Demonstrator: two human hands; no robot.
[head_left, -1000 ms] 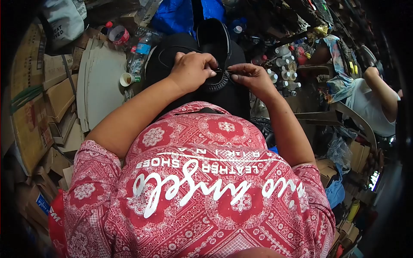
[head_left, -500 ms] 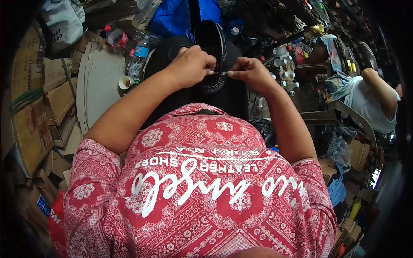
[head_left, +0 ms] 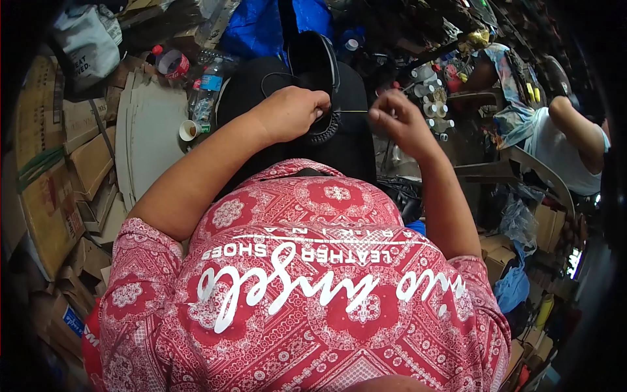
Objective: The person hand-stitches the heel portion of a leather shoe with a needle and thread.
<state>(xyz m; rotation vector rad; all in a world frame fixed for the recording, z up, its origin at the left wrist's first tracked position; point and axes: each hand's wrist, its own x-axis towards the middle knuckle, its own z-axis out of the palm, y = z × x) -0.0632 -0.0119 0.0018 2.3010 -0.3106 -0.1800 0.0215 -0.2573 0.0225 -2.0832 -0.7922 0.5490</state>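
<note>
The shoe [head_left: 312,60] lies on the person's lap [head_left: 356,149].

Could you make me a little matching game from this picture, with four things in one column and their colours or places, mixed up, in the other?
Things
1. Shoe
2. Thread
3. Shirt
4. Cup

Colours and places
A. Red with white patterns
B. Stretched out to the right hand
C. Pale, near the plastic bottles on the picture's left side
D. Black, in front of the person, with the left hand at it

Right pairs: 1-D, 2-B, 3-A, 4-C
</note>
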